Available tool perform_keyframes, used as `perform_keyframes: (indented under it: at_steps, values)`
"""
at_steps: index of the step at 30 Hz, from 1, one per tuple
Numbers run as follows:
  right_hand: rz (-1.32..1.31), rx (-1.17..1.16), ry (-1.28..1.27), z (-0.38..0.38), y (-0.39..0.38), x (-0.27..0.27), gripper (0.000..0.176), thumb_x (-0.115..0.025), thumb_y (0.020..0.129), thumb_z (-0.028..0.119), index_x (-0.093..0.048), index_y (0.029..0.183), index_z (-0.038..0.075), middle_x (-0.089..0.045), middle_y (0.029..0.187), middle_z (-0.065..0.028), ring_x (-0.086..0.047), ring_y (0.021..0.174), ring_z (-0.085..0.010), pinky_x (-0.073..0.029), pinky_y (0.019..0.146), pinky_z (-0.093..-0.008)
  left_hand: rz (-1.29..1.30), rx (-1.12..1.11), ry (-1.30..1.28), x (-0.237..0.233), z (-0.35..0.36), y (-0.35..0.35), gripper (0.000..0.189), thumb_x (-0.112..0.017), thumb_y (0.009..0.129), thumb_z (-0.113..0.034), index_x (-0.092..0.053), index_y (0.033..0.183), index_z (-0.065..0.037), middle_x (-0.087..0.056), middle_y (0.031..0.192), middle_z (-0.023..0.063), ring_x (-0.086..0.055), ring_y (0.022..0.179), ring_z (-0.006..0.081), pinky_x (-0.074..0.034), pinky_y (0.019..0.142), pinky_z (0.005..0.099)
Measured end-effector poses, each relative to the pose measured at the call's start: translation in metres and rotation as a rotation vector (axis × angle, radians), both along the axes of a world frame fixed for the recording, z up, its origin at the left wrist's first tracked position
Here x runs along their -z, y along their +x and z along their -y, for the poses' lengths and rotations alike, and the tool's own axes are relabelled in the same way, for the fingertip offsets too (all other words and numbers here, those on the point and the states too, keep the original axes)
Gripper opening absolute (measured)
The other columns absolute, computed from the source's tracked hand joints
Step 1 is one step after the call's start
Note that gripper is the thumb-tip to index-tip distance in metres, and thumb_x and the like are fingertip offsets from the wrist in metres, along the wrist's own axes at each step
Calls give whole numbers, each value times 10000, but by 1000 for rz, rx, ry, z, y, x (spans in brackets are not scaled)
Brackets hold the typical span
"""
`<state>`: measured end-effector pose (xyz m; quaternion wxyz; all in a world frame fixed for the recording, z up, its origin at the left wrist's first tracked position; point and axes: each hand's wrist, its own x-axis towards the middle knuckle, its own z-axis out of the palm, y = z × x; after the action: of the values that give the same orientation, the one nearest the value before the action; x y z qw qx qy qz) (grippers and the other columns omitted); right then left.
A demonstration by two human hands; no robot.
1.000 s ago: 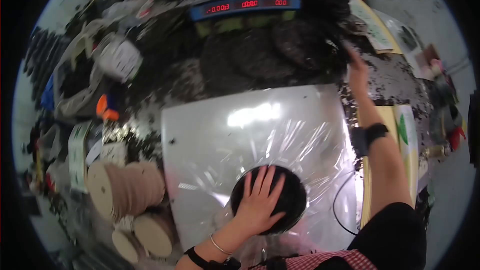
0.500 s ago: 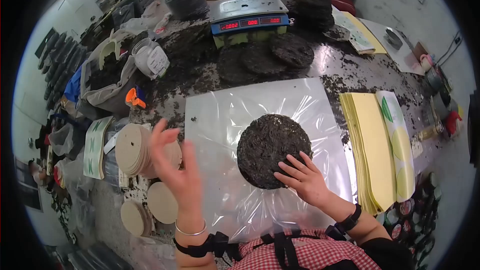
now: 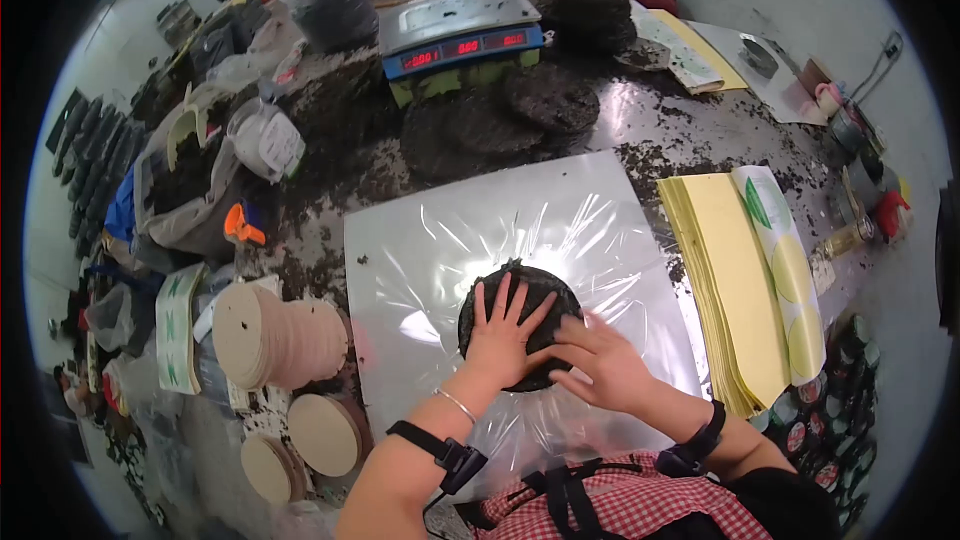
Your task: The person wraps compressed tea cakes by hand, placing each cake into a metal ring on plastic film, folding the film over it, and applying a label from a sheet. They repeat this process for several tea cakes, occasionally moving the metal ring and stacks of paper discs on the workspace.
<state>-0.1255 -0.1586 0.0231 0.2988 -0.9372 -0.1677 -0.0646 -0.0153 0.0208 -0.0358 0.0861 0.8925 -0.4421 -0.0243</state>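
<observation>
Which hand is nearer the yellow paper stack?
Right. The right hand rests on the cake at its near right edge, on the side toward the yellow paper stack. The left hand lies flat on the cake, farther left.

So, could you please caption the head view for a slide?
The left hand and right hand press a dark round cake on clear film, scale behind.

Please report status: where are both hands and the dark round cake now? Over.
Left hand flat on dark round cake, fingers spread. Right hand open on its near edge. Cake lies on clear plastic sheet. Nothing blocks it.
</observation>
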Motion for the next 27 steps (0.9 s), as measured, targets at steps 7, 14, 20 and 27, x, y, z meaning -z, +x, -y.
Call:
perform_keyframes:
  at_steps: [7, 14, 20, 27]
  values:
    - [52, 88, -198, 3, 7, 44, 256, -645, 905, 208, -692, 1110, 61, -666, 1260, -158, -547, 1308, -292, -327, 1192, -473, -223, 22, 122, 17, -1, 8, 862, -497, 887, -736, -257, 1608, -327, -266, 1621, 233, -179, 1512, 457, 33, 1192, 672]
    - [2, 412, 33, 4, 58, 28, 300, -799, 784, 160, -558, 943, 76, -570, 871, -122, -627, 804, -345, -506, 671, -440, -152, -52, -290, 2, -7, -12, 852, -740, 809, -556, -462, 1494, -131, -401, 1501, 204, -315, 1455, 381, -247, 1177, 633]
    - [-40, 573, 229, 8, 72, 62, 233, -727, 856, 112, -512, 906, 35, -628, 846, -156, -611, 676, -393, -490, 628, -474, -138, -47, -56, 1, 2, -6, 912, -649, 793, -714, -372, 1569, -322, -148, 1677, 160, -179, 1524, 386, -119, 1212, 633]
    - [-50, 956, 211, 83, -88, 38, 529, -750, 895, 228, -517, 1288, -40, -611, 1248, -223, -602, 1157, -309, -490, 947, -414, -154, -49, 78, 10, 5, -3, 972, -568, 784, -812, -254, 1602, -390, -22, 1699, 160, -103, 1546, 403, -14, 1212, 637]
